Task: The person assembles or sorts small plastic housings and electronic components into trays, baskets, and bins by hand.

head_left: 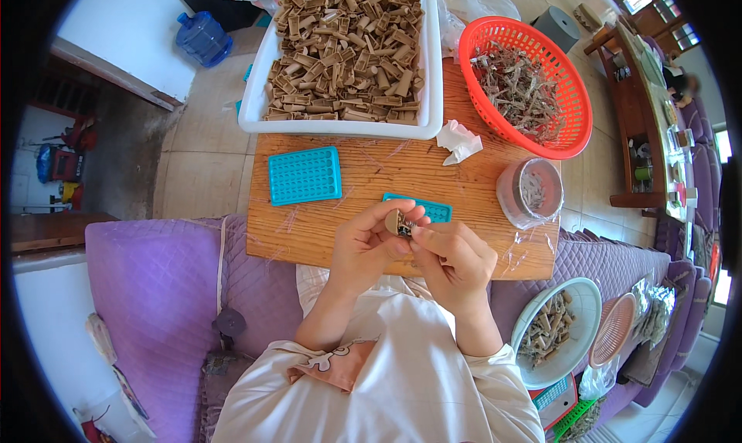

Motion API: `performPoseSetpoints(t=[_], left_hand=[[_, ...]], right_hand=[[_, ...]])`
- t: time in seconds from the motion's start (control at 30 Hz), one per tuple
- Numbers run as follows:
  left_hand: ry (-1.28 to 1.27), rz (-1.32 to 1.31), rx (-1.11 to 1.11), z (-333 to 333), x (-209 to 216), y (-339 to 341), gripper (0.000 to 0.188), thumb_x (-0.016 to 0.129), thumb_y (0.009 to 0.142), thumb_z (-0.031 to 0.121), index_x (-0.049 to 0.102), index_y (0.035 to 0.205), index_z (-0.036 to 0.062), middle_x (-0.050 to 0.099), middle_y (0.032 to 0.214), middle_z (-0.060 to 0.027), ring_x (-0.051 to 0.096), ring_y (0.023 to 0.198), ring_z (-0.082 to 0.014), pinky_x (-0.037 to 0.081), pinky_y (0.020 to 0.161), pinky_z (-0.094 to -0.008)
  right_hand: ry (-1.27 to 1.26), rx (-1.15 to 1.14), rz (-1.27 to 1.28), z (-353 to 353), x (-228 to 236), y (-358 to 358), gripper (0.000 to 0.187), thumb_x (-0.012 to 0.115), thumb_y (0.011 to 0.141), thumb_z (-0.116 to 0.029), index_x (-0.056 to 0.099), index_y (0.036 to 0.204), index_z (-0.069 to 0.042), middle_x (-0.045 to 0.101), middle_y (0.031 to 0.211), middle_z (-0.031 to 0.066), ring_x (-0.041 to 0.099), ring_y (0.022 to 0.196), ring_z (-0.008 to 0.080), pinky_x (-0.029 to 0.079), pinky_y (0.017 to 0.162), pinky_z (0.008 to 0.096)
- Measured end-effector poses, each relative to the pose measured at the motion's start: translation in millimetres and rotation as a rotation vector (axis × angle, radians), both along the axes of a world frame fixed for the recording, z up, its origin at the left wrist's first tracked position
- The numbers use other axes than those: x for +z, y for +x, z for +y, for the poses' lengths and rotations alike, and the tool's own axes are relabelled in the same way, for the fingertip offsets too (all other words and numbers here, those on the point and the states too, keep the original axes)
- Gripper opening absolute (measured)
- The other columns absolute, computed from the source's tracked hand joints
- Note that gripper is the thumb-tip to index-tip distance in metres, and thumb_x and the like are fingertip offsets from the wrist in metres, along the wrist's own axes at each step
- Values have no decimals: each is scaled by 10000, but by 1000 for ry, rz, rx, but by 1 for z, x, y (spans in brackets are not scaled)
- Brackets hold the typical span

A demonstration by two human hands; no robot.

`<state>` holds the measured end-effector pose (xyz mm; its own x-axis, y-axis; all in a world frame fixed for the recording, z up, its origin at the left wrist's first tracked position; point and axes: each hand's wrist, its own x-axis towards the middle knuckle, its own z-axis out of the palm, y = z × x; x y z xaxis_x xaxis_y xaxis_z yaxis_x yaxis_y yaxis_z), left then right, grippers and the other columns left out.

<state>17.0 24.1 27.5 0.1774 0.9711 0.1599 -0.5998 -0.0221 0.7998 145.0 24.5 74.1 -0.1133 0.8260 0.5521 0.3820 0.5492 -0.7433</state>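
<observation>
Over the table's near edge, my left hand (362, 246) pinches a small tan piece with a rounded end (394, 223). Dark and shiny bits show on its side that faces my right hand (456, 257). The right thumb and fingertips are closed at those bits; exactly what lies between them is too small to make out. Just behind my fingers lies a turquoise tray with small cells (439, 211), partly hidden by the hands. Another turquoise celled tray (304, 175) lies further left on the wooden table (371, 168).
A white tub (340, 127) heaped with tan half-shell pieces stands at the back. To its right are a red basket (576, 138) of greyish scraps, crumpled tissue (459, 141) and a clear-walled container (514, 207). A pale basin (591, 308) of tan pieces sits on the purple sofa (166, 288).
</observation>
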Motion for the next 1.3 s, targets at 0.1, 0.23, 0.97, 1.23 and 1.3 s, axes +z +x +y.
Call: performPoseSetpoints(t=[0.1, 0.23, 0.97, 1.23, 1.3], left_hand=[[-16, 55, -18, -2, 2, -3, 416, 606, 786, 76, 454, 1164, -7, 535, 1105, -123, 548, 955, -150, 491, 739, -235], [-44, 24, -38, 0, 7, -1, 425, 589, 812, 130, 434, 1186, -1, 543, 1090, -117, 533, 969, -135, 479, 757, -245], [-220, 90, 97, -3, 8, 15, 263, 390, 901, 149, 404, 1147, 58, 583, 1004, -93, 485, 699, -14, 352, 540, -155], [-166, 92, 84, -6, 17, 23, 270, 410, 892, 113, 395, 1153, 44, 577, 990, -101, 526, 759, -45, 391, 582, -154], [-175, 172, 159, -7, 17, 25, 280, 415, 877, 185, 434, 1123, 53, 599, 938, -96, 538, 718, -48, 361, 521, -163]], right_hand=[[-34, 78, 39, 0, -3, 1, 163, 619, 678, 77, 602, 818, -5, 575, 745, 81, 566, 600, 165, 456, 502, 245], [-139, 104, 75, -2, -6, 2, 185, 612, 690, 77, 614, 853, -10, 556, 808, 88, 563, 645, 169, 459, 542, 251], [-196, -172, 94, -18, -29, -5, 160, 567, 716, 92, 539, 844, 0, 523, 845, 116, 536, 693, 215, 452, 569, 278], [-26, -232, 35, -23, -30, 2, 142, 562, 735, 77, 526, 851, 2, 514, 854, 106, 514, 688, 132, 434, 518, 206], [3, -245, -66, -22, -30, 1, 128, 557, 741, 72, 521, 843, 3, 521, 839, 122, 522, 685, 162, 443, 524, 228]])
